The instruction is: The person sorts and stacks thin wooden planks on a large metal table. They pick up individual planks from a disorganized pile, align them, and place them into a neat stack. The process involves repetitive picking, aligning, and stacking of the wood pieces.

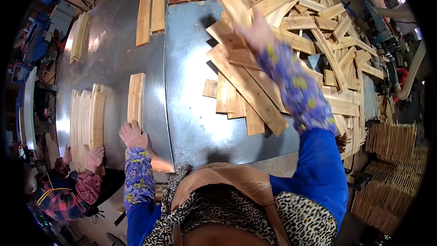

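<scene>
My right hand (pixel 257 34), blurred by motion, is closed on the near end of a wooden board (pixel 227 2) tilted above the pile. Beneath that hand, several loose boards (pixel 246 91) lie crosswise over one another on the metal tabletop. My left hand (pixel 133 135) rests at the near end of another flat wooden board (pixel 136 93), its fingers lying on the wood and the thumb apart. Two more boards (pixel 144 18) lie side by side farther off on the left half of the table.
A big jumbled heap of boards (pixel 318 27) covers the far right. At the left, a co-worker's gloved hands (pixel 94 157) hold a row of boards (pixel 86 123). A small stack (pixel 79 38) stands at the far left. Bundled wood strips (pixel 387 187) are stacked at the lower right.
</scene>
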Available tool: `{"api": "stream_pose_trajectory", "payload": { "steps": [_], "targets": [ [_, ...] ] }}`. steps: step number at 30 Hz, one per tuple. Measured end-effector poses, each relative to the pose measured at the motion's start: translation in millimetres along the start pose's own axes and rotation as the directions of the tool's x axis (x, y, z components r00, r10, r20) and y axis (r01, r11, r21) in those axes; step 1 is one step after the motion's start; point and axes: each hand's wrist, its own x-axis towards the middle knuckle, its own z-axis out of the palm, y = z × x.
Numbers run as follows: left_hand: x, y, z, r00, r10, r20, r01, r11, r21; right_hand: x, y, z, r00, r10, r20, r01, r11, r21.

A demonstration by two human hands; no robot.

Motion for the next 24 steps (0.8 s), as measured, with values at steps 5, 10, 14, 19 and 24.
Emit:
{"api": "stream_pose_trajectory", "payload": {
  "steps": [5,10,14,19,24],
  "targets": [
    [-26,5,-4,0.999,-0.031,-0.015,0.029,0.988,-0.152,108,-1,-21,0.998,-0.037,0.047,0.049,0.955,-0.294],
    [-61,19,-25,0.982,-0.092,0.166,0.14,0.943,-0.301,78,167,-42,0.95,0.127,0.285,0.102,0.736,-0.67],
    [-83,30,-4,0.965,-0.164,0.207,0.23,0.906,-0.356,64,241,-54,0.959,0.268,-0.096,-0.274,0.78,-0.563],
    [-46,77,-9,0.998,0.026,0.061,0.01,0.849,-0.529,62,279,-65,0.934,0.347,-0.084,-0.32,0.713,-0.623],
    [23,219,-59,0.968,0.203,-0.147,-0.23,0.484,-0.844,58,172,-67,0.937,0.343,0.06,-0.323,0.921,-0.217]
  ]
}}
